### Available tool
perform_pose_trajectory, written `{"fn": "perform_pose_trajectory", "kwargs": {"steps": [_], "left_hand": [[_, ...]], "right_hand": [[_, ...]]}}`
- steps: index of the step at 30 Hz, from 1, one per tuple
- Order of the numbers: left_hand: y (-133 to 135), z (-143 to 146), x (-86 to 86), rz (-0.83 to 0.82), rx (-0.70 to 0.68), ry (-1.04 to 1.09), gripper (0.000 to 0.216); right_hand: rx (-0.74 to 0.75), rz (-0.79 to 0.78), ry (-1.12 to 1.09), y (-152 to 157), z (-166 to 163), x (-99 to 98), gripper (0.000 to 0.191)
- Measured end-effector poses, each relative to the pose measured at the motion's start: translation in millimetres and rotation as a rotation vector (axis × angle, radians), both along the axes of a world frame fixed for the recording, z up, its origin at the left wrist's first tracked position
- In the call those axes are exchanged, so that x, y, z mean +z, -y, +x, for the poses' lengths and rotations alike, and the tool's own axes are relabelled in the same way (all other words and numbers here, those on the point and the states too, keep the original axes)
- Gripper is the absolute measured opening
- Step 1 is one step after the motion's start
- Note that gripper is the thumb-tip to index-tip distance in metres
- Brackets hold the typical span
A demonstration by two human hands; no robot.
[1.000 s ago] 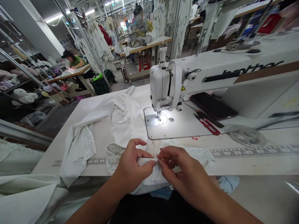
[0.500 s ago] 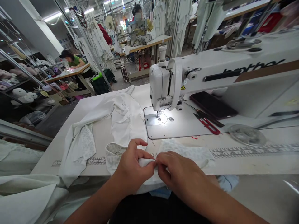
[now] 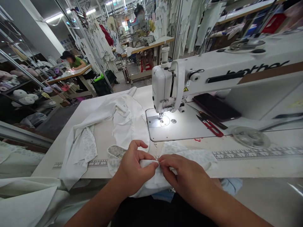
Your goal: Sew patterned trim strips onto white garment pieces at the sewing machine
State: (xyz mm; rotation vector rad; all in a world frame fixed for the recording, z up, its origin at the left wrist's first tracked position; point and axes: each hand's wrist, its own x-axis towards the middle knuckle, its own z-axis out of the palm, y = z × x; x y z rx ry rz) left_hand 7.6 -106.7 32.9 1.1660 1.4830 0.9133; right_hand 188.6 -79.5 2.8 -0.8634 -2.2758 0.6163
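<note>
At the table's front edge my left hand pinches a folded edge of white fabric between thumb and fingers. My right hand is closed on the same edge, its fingertips meeting those of the left. Part of this fabric carries a pale grey print and spreads to the right under my right wrist. More of the white garment lies across the table to the left, one printed piece hanging over the front edge. Behind my hands stands a white sewing machine, its lit needle area apart from the cloth.
Red-handled thread snips, a dark phone and a clear round disc lie right of the needle plate. A ruler strip runs along the table front. White cloth hangs at lower left. Two people sit at machines farther back.
My hands stay almost in place on the fabric edge. The right fingers have shifted slightly, and a little more cloth shows beneath them.
</note>
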Motion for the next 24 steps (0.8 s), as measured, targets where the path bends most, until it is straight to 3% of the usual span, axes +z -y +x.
{"fn": "perform_pose_trajectory", "kwargs": {"steps": [6,11,15,18,24], "left_hand": [[0.7,1.1,1.8,-0.01,-0.004,-0.011,0.045],[0.2,2.3,1.9,-0.01,0.01,0.0,0.046],[-0.8,0.3,1.3,-0.003,0.03,0.064,0.046],[-1.2,-0.9,2.4,-0.006,0.036,0.088,0.045],[1.4,-0.1,2.1,0.021,0.016,0.04,0.042]], "right_hand": [[0.096,0.135,-0.01,-0.1,-0.4,-6.9,0.022],[-0.045,0.113,-0.079,1.3,-8.4,-3.6,0.024],[-0.205,0.065,-0.285,-0.6,-8.2,2.9,0.025],[-0.195,0.038,-0.37,-2.0,-5.0,3.2,0.025],[-0.06,0.037,-0.133,0.7,-0.1,-1.6,0.018]]}}
